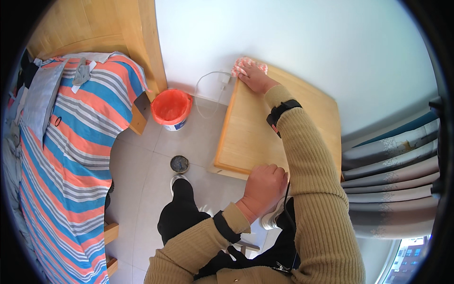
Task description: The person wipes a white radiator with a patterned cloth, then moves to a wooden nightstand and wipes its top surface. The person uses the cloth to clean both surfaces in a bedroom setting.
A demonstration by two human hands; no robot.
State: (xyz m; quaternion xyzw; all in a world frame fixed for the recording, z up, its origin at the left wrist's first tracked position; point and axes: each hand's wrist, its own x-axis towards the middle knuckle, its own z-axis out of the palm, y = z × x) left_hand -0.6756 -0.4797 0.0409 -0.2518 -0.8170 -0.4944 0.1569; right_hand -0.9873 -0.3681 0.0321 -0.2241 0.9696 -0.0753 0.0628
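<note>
My right hand (256, 78) presses a pink and white patterned cloth (244, 64) onto the far left corner of a light wooden cabinet top (255, 131). The cloth lies bunched under and around the fingers, near the wall. Close to the near edge of the same top is my left hand (265, 188), its fingers curled; whether it holds anything is hidden, though a thin black cord hangs beside it. Both wrists wear black straps over tan ribbed sleeves.
A bucket with a red liner (171, 106) and a small round dark container (179, 164) stand on the tiled floor. A bed with a striped sheet (85, 142) is at the left, a white cable (197, 92) by the wall, curtains (390, 177) at the right.
</note>
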